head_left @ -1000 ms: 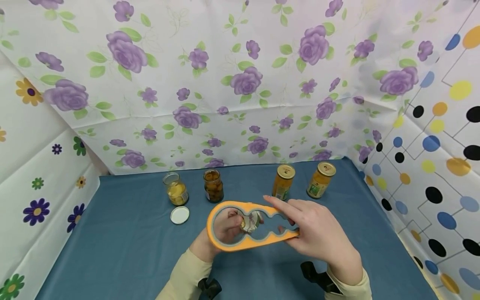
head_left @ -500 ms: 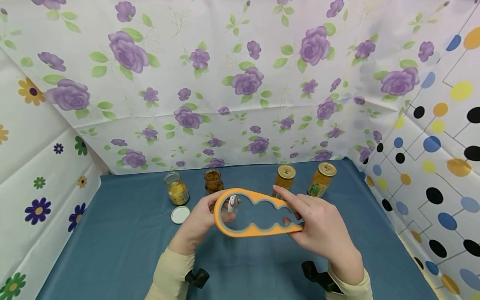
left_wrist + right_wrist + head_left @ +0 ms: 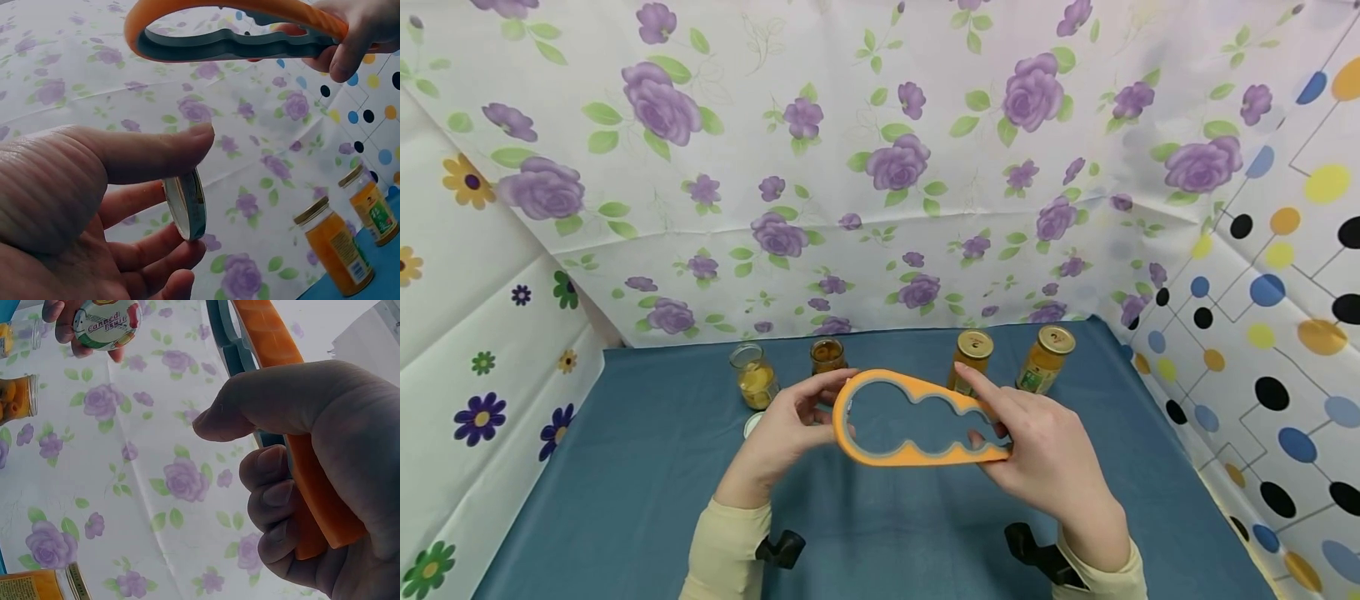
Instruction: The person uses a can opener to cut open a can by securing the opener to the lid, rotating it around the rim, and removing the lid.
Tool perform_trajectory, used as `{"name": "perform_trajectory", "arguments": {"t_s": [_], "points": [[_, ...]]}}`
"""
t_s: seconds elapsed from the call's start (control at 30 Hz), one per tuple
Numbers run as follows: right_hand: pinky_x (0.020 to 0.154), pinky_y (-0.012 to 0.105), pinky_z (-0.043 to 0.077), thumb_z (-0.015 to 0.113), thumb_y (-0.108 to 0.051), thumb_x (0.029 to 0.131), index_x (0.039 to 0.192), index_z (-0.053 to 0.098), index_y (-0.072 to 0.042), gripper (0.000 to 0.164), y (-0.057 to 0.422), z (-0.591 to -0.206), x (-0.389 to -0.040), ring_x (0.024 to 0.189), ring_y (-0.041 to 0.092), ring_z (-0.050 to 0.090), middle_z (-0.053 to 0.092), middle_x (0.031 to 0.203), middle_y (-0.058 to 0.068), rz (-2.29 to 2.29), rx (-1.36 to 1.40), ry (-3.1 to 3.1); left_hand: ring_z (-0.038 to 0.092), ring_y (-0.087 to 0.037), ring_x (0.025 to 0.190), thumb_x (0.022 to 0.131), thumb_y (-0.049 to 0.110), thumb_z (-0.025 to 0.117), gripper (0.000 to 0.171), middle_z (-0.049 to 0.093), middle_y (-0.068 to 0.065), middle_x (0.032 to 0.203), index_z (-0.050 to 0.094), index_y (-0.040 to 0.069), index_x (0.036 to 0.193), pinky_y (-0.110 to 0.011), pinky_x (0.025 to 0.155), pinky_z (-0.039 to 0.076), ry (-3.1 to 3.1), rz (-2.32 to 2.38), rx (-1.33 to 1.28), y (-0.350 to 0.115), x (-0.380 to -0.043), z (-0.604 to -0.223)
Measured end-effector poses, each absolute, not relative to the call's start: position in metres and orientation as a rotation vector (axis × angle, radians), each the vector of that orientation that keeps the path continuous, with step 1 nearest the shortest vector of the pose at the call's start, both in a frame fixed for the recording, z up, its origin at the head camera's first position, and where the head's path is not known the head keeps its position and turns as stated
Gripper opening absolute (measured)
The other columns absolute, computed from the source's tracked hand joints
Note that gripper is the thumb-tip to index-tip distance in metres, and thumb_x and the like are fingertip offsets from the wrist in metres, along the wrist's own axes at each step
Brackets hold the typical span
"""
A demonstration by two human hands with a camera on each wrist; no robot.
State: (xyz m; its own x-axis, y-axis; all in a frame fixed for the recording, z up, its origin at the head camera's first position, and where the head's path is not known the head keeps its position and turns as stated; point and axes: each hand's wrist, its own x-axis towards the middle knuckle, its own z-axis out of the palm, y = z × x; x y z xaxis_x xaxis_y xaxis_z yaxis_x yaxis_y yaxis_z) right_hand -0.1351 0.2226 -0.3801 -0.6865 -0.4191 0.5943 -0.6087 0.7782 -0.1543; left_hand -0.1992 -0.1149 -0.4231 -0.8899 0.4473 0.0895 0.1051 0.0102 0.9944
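Note:
My left hand (image 3: pixel 782 437) pinches a jar lid (image 3: pixel 189 206) between thumb and fingers. The left wrist view shows the lid edge-on; its printed top, reading "Canned Fruit", faces the right wrist camera. In the head view the lid is mostly hidden behind the hand and the opener's left end. My right hand (image 3: pixel 1045 446) grips the handles of an orange jar opener (image 3: pixel 917 457) with a grey scalloped inner edge. The index finger lies along its upper arm. The opener is held up above the table, its round end close to my left fingers.
At the back left stand two lidless jars, one with pale fruit (image 3: pixel 756 383) and a darker jar (image 3: pixel 828 357). A white lid (image 3: pixel 752 426) lies partly behind my left hand. Two lidded jars, a nearer jar (image 3: pixel 973 357) and a farther jar (image 3: pixel 1045 362), stand back right on the blue cloth (image 3: pixel 625 467).
My left hand has moved left and away with the lid, from behind the opener's opening to beside its round end. The opener has risen and shifted slightly right in my right hand.

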Motion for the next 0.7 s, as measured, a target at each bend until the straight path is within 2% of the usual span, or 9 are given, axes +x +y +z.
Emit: {"name": "perform_trajectory", "arguments": {"t_s": [0.1, 0.23, 0.37, 0.5, 0.7], "points": [[0.056, 0.026, 0.029, 0.073, -0.020, 0.091, 0.164, 0.048, -0.026, 0.077, 0.223, -0.381, -0.135, 0.059, 0.003, 0.032, 0.041, 0.071, -0.016, 0.471, 0.765, -2.419, 0.056, -0.041, 0.118, 0.092, 0.009, 0.087, 0.068, 0.064, -0.013, 0.131, 0.060, 0.017, 0.153, -0.038, 0.086, 0.056, 2.121, 1.930, 0.593, -0.118, -0.202, -0.425], [0.056, 0.026, 0.029, 0.056, -0.034, 0.103, 0.164, 0.048, -0.026, 0.062, 0.223, -0.380, -0.135, 0.059, 0.003, 0.032, 0.042, 0.071, -0.016, 0.475, 0.761, -2.412, 0.057, -0.033, 0.113, 0.092, 0.013, 0.088, 0.067, 0.063, -0.011, 0.132, 0.061, 0.019, 0.153, -0.036, 0.083, 0.053, 2.242, 1.860, 0.569, -0.122, -0.204, -0.427], [0.055, 0.026, 0.029, 0.041, -0.045, 0.108, 0.163, 0.048, -0.026, 0.059, 0.223, -0.380, -0.135, 0.058, 0.003, 0.032, 0.041, 0.071, -0.016, 0.474, 0.757, -2.407, 0.057, -0.032, 0.113, 0.092, 0.014, 0.088, 0.066, 0.063, -0.010, 0.132, 0.062, 0.020, 0.152, -0.035, 0.081, 0.052, 2.304, 1.803, 0.541, -0.125, -0.206, -0.430], [0.055, 0.026, 0.029, 0.041, -0.044, 0.108, 0.164, 0.048, -0.026, 0.059, 0.223, -0.379, -0.136, 0.058, 0.003, 0.031, 0.040, 0.071, -0.016, 0.472, 0.756, -2.411, 0.058, -0.032, 0.109, 0.090, 0.017, 0.090, 0.065, 0.064, -0.008, 0.126, 0.064, 0.018, 0.150, -0.037, 0.078, 0.050, 2.406, 1.659, 0.499, -0.126, -0.209, -0.435], [0.055, 0.026, 0.029, 0.040, -0.045, 0.108, 0.164, 0.048, -0.026, 0.059, 0.223, -0.380, -0.137, 0.058, 0.003, 0.031, 0.040, 0.071, -0.016, 0.465, 0.755, -2.415, 0.060, -0.026, 0.096, 0.085, 0.021, 0.094, 0.067, 0.065, -0.008, 0.125, 0.066, 0.009, 0.145, -0.040, 0.076, 0.053, 2.490, 1.402, 0.461, -0.125, -0.216, -0.448]]}}
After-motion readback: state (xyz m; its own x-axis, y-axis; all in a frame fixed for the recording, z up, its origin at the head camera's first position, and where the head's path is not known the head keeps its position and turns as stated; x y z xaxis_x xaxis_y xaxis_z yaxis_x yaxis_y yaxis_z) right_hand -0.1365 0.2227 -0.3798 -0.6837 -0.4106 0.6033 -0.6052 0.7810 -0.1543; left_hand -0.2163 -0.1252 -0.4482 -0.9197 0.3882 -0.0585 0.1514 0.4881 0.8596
